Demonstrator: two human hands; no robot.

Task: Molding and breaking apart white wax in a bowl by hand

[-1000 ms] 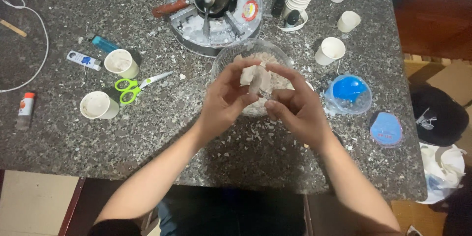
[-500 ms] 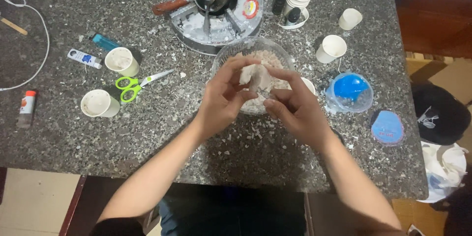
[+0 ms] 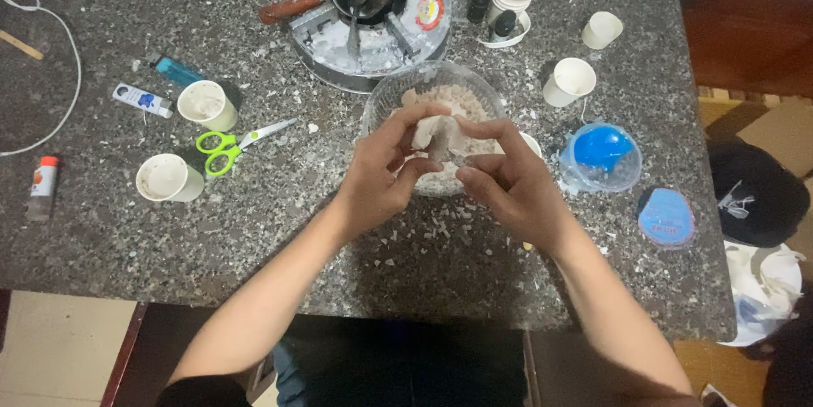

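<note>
Gripping a pale, whitish lump [image 3: 439, 132] between both hands, a person works just above a clear glass bowl [image 3: 385, 102] of similar pieces on a speckled stone counter [image 3: 254, 221]. Compared with a second ago, the hands have stayed in place while the fingers have closed tighter, apparently breaking the lump apart. The left hand [image 3: 381, 174] pinches its left side; the right hand [image 3: 508, 182] pinches its right side with curled fingers. Green scissors [image 3: 222, 146] lie well apart.
</note>
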